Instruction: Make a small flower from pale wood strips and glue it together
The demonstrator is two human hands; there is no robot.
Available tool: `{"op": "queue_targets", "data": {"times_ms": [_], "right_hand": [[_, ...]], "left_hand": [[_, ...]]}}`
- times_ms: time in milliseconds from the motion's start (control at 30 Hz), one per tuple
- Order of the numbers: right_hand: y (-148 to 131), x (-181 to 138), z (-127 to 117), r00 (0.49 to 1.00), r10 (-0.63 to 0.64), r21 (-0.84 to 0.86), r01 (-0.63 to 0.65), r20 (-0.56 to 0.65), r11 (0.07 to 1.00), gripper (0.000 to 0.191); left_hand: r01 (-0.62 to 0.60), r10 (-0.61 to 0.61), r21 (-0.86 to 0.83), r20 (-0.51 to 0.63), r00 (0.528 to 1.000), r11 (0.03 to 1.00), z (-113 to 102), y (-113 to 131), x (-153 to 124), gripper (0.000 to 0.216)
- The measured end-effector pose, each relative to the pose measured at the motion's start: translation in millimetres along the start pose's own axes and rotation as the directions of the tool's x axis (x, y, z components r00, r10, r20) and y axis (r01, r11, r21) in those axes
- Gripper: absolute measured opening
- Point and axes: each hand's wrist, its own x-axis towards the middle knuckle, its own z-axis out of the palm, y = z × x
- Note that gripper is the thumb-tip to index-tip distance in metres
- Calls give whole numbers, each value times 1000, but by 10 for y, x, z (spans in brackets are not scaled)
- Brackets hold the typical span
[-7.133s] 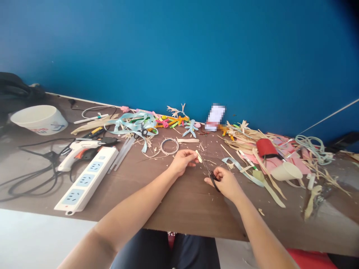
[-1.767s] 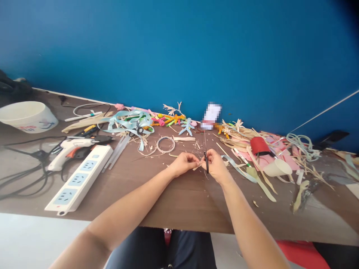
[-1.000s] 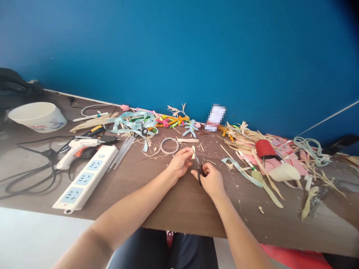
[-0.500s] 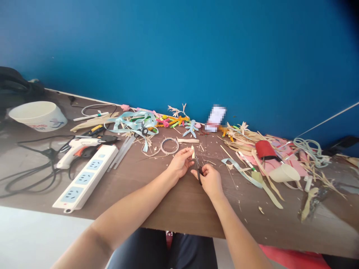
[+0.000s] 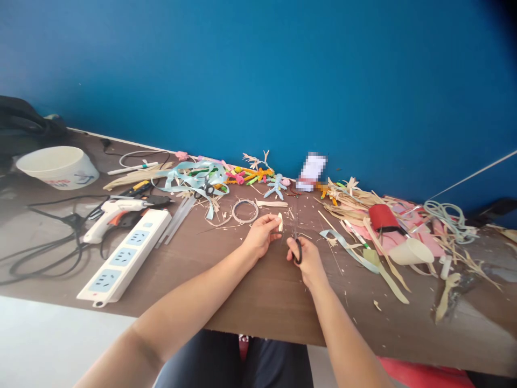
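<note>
My left hand (image 5: 262,236) pinches a small pale strip piece (image 5: 280,221) upright between thumb and fingers, just above the brown table (image 5: 250,293). Close to its right, my right hand (image 5: 306,256) is closed round the black handles of small scissors (image 5: 297,249), whose thin blades point up and away, a little right of the strip piece. The two hands are a few centimetres apart near the table's middle. Fine pale cuttings lie scattered around them.
A white power strip (image 5: 127,254) and glue gun (image 5: 115,214) lie at left, with black cables and a white bowl (image 5: 56,166) beyond. Ribbons (image 5: 194,178), a wire ring (image 5: 244,210) and colourful bits line the wall. Dried strips, a red roll (image 5: 379,215) and paper cup (image 5: 412,250) crowd the right.
My right hand has drawn the scissors slightly right and away from the strip piece; the blades now stand apart from it. My left hand keeps its pinch, barely moved.
</note>
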Motion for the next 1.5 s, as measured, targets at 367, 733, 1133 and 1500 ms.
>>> {"op": "queue_targets", "data": {"times_ms": [367,733,1133,1500], "right_hand": [[-75,106,137,971,-152,219,191,-183,957,22],[0,162,89,990,-74,315,109,-121,943,17],[-59,142,-18,998,-38,264,52,-58,963,21],[-31,166,-9,996,-53,226,68,-74,972,19]], "left_hand": [[27,-34,212,27,999,977,34,-67,-47,23],[123,-134,189,48,990,974,29,-40,-37,13],[32,-71,344,104,992,938,25,-49,-45,24],[-3,-30,390,81,996,921,34,-60,-33,20]]}}
